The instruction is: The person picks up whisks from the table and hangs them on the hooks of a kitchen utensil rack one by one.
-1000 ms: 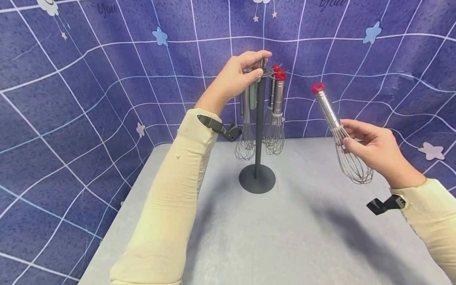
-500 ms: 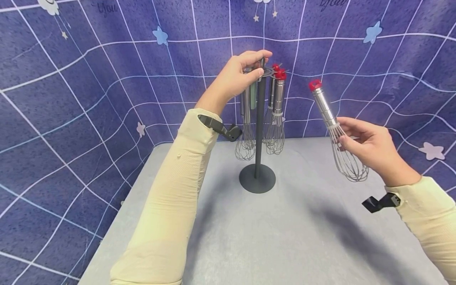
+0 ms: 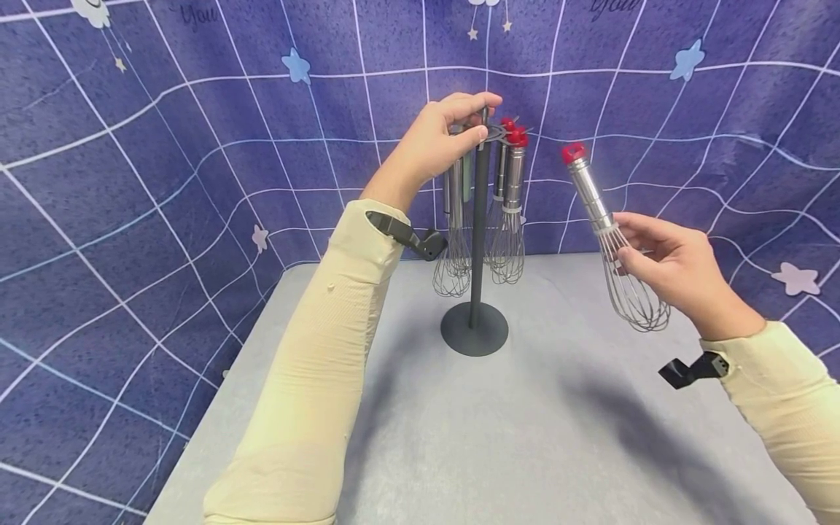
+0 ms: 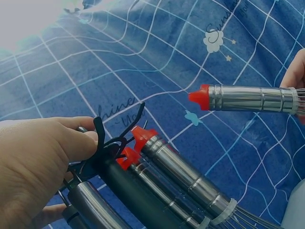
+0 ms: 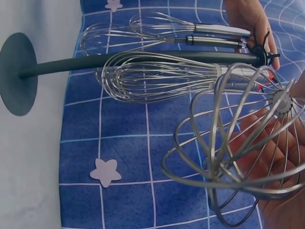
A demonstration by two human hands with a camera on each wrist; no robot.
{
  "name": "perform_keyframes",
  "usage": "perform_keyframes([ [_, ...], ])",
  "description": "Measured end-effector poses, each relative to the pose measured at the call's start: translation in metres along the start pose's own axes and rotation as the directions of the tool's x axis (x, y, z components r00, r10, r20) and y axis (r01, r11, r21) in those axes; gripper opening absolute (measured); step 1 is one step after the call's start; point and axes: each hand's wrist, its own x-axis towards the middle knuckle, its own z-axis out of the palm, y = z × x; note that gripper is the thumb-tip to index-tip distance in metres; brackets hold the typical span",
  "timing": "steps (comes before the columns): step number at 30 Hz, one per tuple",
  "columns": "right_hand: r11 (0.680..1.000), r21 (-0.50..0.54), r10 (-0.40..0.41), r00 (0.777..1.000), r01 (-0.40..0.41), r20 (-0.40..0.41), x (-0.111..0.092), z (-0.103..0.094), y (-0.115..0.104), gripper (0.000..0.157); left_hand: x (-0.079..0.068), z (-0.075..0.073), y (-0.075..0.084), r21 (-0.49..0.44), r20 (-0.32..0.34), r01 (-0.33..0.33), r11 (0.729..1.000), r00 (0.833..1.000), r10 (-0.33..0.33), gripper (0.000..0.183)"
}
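Note:
My right hand (image 3: 676,270) pinches a wire whisk (image 3: 589,193) between thumb and fingers, just below its steel handle. The red cap of this whisk points up and tilts left, and its wires hang down near my palm. At the top of a dark grey utensil stand (image 3: 478,240), my left hand (image 3: 441,135) grips the tip by the hooks. Two red-capped whisks (image 4: 186,179) hang on the stand's right side. On its left hang more whisks (image 3: 454,248), partly hidden under my left hand; a pale green handle (image 3: 467,176) shows among them.
The stand's round base (image 3: 474,339) rests on a grey table (image 3: 459,437). Behind the table hangs a blue grid-patterned cloth (image 3: 315,146) with stars. A bare hook (image 4: 139,114) juts from the stand's top in the left wrist view.
My right hand has moved a little left and slightly up, bringing the whisk closer to the stand. My left hand has stayed on the stand's top.

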Motion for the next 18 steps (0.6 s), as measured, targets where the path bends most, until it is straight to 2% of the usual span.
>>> perform_keyframes([
  [6, 0.999, 0.045, -0.016, 1.0, 0.016, -0.005, 0.0022, 0.0036, -0.0015, 0.049, -0.0005, 0.0001, -0.0001, 0.001, -0.009, -0.002, 1.0, 1.0, 0.002, 0.041],
  [12, 1.0, 0.016, -0.026, 1.0, 0.026, -0.011, 0.0039, 0.0056, -0.0056, 0.049, -0.0001, 0.0004, 0.0003, 0.014, -0.014, -0.001, 1.0, 1.0, 0.001, 0.041],
  [18, 0.994, 0.105, -0.031, 0.999, 0.033, -0.019, 0.0064, 0.0088, -0.0072, 0.048, 0.0004, 0.001, -0.0003, 0.007, -0.017, -0.007, 1.0, 1.0, 0.007, 0.041],
])
